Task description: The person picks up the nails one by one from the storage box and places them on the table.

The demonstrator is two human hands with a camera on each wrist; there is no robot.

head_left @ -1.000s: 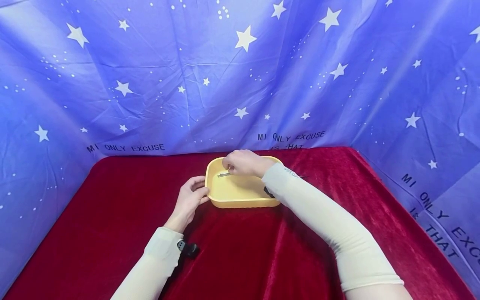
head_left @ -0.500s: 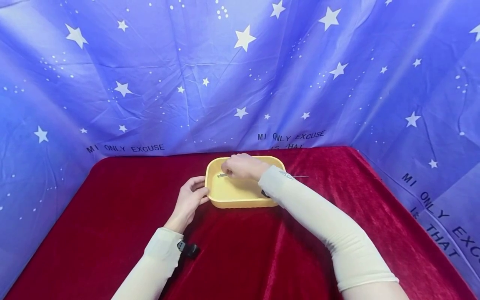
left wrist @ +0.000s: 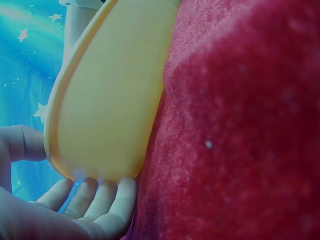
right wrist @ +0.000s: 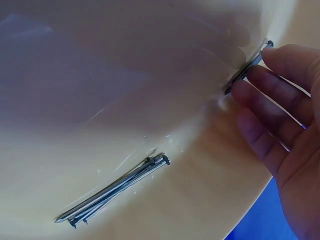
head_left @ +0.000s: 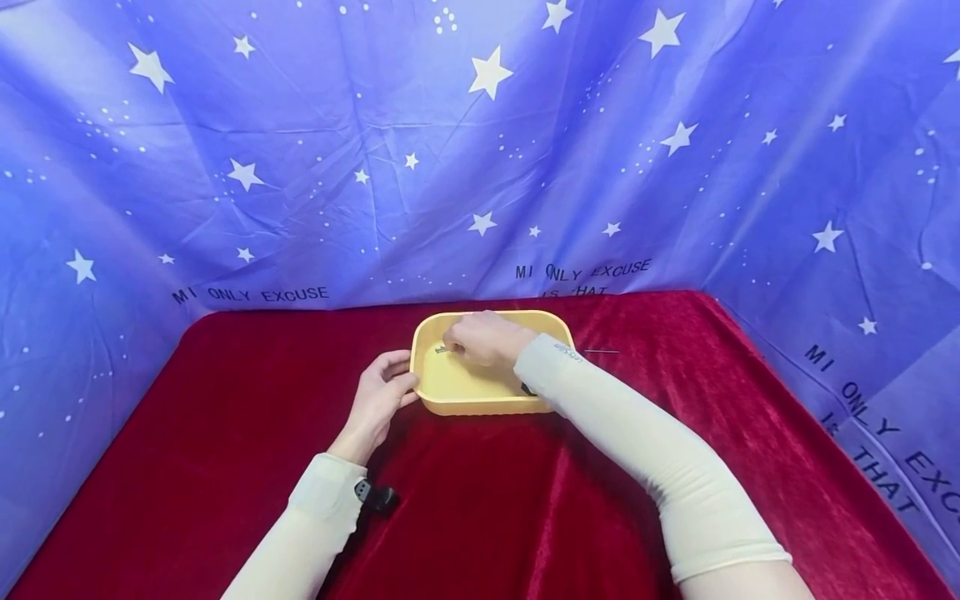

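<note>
A pale yellow tray (head_left: 457, 379) with rounded corners sits on the red cloth. My left hand (head_left: 375, 408) is at its left end; in the left wrist view, the fingertips touch the outer wall and the thumb meets the rim. My right hand (head_left: 486, 337) reaches down inside the tray. From the right wrist, its fingertips touch a few metal nails (right wrist: 240, 75) near the tray's wall; the thumb cannot be made out for certain. Apart from them, a small bundle of nails (right wrist: 117, 192) lies roughly side by side on the tray floor.
Red velvety cloth (head_left: 465, 500) covers the table around the tray. A thin grey strip (head_left: 602, 351) lies on it, right of the tray. Blue curtains (head_left: 360, 125) with white stars stand behind and at both sides. A black wrist device (head_left: 377, 497) sits on the left sleeve.
My right hand and forearm have shifted slightly down and toward the near side within the tray. The left hand and the tray hold their place.
</note>
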